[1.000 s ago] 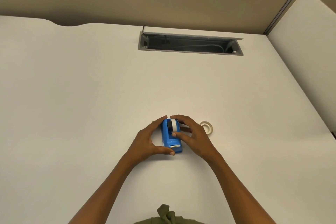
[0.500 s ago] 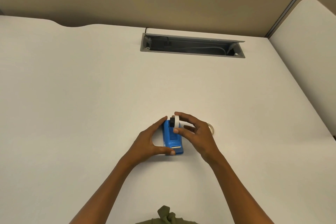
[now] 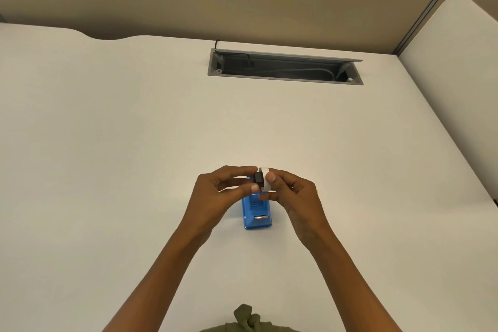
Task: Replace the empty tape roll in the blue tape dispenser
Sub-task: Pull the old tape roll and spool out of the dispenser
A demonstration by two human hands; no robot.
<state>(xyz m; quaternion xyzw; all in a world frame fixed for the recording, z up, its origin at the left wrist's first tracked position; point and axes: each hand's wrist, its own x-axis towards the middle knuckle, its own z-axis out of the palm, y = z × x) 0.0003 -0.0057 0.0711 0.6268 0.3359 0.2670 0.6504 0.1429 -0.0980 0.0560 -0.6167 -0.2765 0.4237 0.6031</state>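
Note:
The blue tape dispenser (image 3: 257,213) stands on the white desk (image 3: 134,143) below my hands, its metal cutter toward me. Above its far end I hold the white empty roll (image 3: 264,178) with a black hub (image 3: 259,178) in it. My right hand (image 3: 291,194) pinches the white ring. My left hand (image 3: 221,194) grips the black hub with thumb and fingertips. The spare tape roll seen earlier to the right is hidden behind my right hand.
A grey cable trough (image 3: 285,69) with cables inside is recessed in the desk at the back. A beige partition wall runs behind it. Another white surface (image 3: 458,75) adjoins on the right.
My right hand lifted the white roll with its black hub out of the dispenser. My left hand let go of the dispenser and rose to grip the hub.

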